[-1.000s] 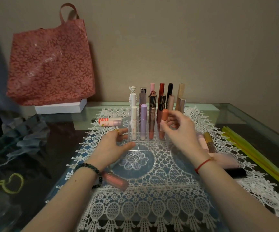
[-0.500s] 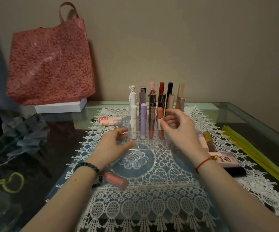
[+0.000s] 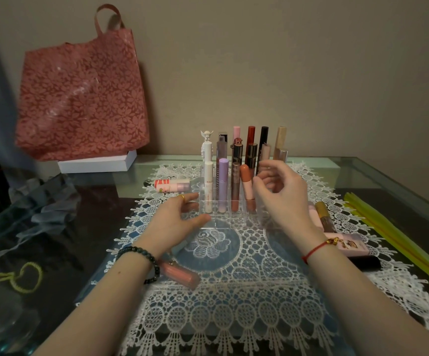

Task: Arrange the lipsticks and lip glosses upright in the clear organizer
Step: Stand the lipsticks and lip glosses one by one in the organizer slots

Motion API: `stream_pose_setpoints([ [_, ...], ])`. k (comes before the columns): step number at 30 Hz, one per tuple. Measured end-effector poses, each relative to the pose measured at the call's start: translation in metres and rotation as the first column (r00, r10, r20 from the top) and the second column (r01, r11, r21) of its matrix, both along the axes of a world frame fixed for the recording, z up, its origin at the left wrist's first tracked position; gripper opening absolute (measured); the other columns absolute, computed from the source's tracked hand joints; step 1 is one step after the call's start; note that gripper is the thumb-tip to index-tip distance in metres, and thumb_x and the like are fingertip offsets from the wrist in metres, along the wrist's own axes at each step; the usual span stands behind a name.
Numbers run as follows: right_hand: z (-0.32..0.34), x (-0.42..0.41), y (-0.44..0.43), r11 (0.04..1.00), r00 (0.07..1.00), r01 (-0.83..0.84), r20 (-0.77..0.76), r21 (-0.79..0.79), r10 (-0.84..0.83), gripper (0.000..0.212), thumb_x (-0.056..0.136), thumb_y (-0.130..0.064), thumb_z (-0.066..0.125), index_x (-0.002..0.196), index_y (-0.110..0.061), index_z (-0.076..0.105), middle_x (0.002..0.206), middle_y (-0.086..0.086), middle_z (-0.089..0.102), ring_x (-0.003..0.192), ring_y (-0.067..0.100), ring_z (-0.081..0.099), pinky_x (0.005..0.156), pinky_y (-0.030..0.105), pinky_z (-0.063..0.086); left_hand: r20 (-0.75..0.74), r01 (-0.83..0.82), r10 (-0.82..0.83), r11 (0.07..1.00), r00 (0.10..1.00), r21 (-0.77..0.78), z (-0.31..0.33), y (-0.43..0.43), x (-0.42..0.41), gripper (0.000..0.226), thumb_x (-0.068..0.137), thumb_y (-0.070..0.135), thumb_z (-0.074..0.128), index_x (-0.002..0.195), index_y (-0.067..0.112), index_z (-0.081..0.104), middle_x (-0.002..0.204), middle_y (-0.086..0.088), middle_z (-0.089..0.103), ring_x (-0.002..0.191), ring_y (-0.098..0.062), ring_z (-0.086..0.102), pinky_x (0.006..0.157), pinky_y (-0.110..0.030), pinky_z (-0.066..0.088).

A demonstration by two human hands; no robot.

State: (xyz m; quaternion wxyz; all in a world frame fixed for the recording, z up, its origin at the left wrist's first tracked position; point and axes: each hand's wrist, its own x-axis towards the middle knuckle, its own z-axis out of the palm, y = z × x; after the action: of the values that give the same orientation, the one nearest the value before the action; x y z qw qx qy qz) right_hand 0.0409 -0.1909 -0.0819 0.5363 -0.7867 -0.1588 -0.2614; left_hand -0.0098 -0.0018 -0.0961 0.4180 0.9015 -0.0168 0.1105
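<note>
We see a red flower-patterned bag [image 3: 79,98] leaning against the beige wall [image 3: 311,73], its base resting on a flat white box [image 3: 97,164] at the back left of the glass bench [image 3: 362,176]. A white lace mat [image 3: 234,317] covers the middle of the bench. Along the right edge lie long yellow strips [image 3: 401,240]. At the left we find crumpled clear plastic [image 3: 41,209] and, nearer us, a looped yellow-green cord [image 3: 25,278].

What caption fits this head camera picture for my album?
The right hand beside a coral-capped lip gloss standing in the clear organizer, left hand at its corner, on a lace mat.
</note>
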Motion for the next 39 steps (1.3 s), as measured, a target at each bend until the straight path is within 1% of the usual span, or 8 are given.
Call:
stream_pose_setpoints([
  [5, 0.018, -0.020, 0.012, 0.994, 0.988, -0.103, 0.110, -0.028, 0.106, 0.029, 0.081, -0.011, 0.061, 0.105, -0.024, 0.054, 0.084, -0.011, 0.058, 0.077, 0.002, 0.056, 0.069, 0.012, 0.049, 0.070, -0.017, 0.024, 0.995, 0.997, -0.102, 0.018, 0.014, -0.005, 0.059, 0.075, 0.035, 0.068, 0.127, 0.017, 0.047, 0.120, 0.002, 0.060, 0.112, -0.008, 0.054, 0.100, -0.035, 0.043],
  [10, 0.023, -0.049, 0.037, 0.928, 0.936, -0.308, 0.108, -0.208, 0.335, 0.029, 0.078, -0.021, 0.062, 0.105, -0.031, 0.054, 0.088, -0.012, 0.060, 0.080, 0.005, 0.058, 0.071, 0.021, 0.052, 0.115, -0.001, -0.004, 0.999, 0.993, 0.044, 0.038, 0.041, -0.030, 0.055, 0.072, 0.051, 0.061, 0.120, 0.025, 0.055, 0.109, 0.011, 0.064, 0.104, 0.001, 0.057, 0.097, -0.031, 0.045],
  [14, 0.015, -0.070, 0.057, 0.788, 0.849, -0.511, -0.061, -0.345, 0.524, 0.028, 0.074, -0.036, 0.061, 0.100, -0.041, 0.053, 0.089, -0.014, 0.061, 0.083, 0.002, 0.057, 0.073, 0.025, 0.051, 0.022, 0.096, -0.104, 0.966, 0.994, 0.241, 0.034, 0.061, -0.063, 0.059, 0.064, 0.063, 0.051, 0.113, 0.031, 0.059, 0.111, 0.018, 0.061, 0.103, 0.008, 0.055, 0.095, -0.020, 0.043],
  [19, 0.003, -0.089, 0.069, 0.662, 0.778, -0.628, -0.352, -0.409, 0.520, 0.031, 0.068, -0.060, 0.055, 0.093, -0.044, 0.051, 0.088, -0.015, 0.056, 0.080, 0.001, 0.053, 0.069, 0.021, 0.051, -0.081, 0.218, -0.203, 0.886, 0.976, 0.410, 0.016, 0.082, -0.083, 0.048, 0.068, 0.055, 0.060, 0.111, 0.034, 0.058, 0.107, 0.026, 0.057, 0.100, 0.017, 0.050, 0.085, -0.002, 0.038],
  [24, -0.004, -0.088, 0.068, 0.546, 0.764, -0.645, -0.434, -0.534, 0.478, 0.028, 0.076, -0.038, 0.065, 0.099, -0.039, 0.050, 0.084, -0.015, 0.053, 0.066, -0.001, 0.048, 0.055, 0.012, 0.043, -0.014, 0.208, -0.234, 0.833, 0.972, 0.513, 0.002, 0.087, -0.082, 0.040, 0.077, 0.043, 0.063, 0.114, 0.030, 0.058, 0.105, 0.021, 0.057, 0.099, 0.009, 0.048, 0.087, 0.001, 0.032],
  [30, -0.003, -0.085, 0.068, 0.586, 0.755, -0.655, -0.452, -0.477, 0.475, 0.022, 0.078, -0.025, 0.063, 0.099, -0.029, 0.055, 0.081, -0.006, 0.057, 0.061, 0.000, 0.048, 0.053, 0.014, 0.044, 0.011, 0.208, -0.254, 0.815, 0.967, 0.541, 0.002, 0.085, -0.079, 0.033, 0.077, 0.049, 0.056, 0.101, 0.026, 0.063, 0.095, 0.014, 0.061, 0.091, 0.002, 0.052, 0.082, -0.011, 0.039],
  [34, 0.013, -0.074, 0.057, 0.688, 0.775, -0.625, -0.398, -0.369, 0.491, 0.027, 0.076, -0.013, 0.065, 0.094, -0.030, 0.055, 0.081, -0.009, 0.057, 0.060, -0.007, 0.054, 0.052, 0.011, 0.046, 0.131, 0.110, -0.187, 0.887, 0.974, 0.449, 0.013, 0.072, -0.073, 0.026, 0.072, 0.047, 0.055, 0.092, 0.032, 0.060, 0.086, 0.021, 0.056, 0.083, 0.006, 0.052, 0.076, -0.013, 0.044],
  [39, 0.039, -0.059, 0.036, 0.864, 0.843, -0.486, -0.189, 0.132, 0.503, 0.029, 0.073, -0.004, 0.066, 0.094, -0.022, 0.058, 0.080, -0.007, 0.064, 0.067, -0.003, 0.064, 0.059, 0.012, 0.051, 0.363, -0.029, -0.009, 0.995, 0.932, 0.100, 0.033, 0.034, -0.053, 0.018, 0.073, 0.032, 0.069, 0.086, 0.036, 0.057, 0.085, 0.018, 0.059, 0.082, 0.002, 0.055, 0.072, -0.009, 0.042],
])
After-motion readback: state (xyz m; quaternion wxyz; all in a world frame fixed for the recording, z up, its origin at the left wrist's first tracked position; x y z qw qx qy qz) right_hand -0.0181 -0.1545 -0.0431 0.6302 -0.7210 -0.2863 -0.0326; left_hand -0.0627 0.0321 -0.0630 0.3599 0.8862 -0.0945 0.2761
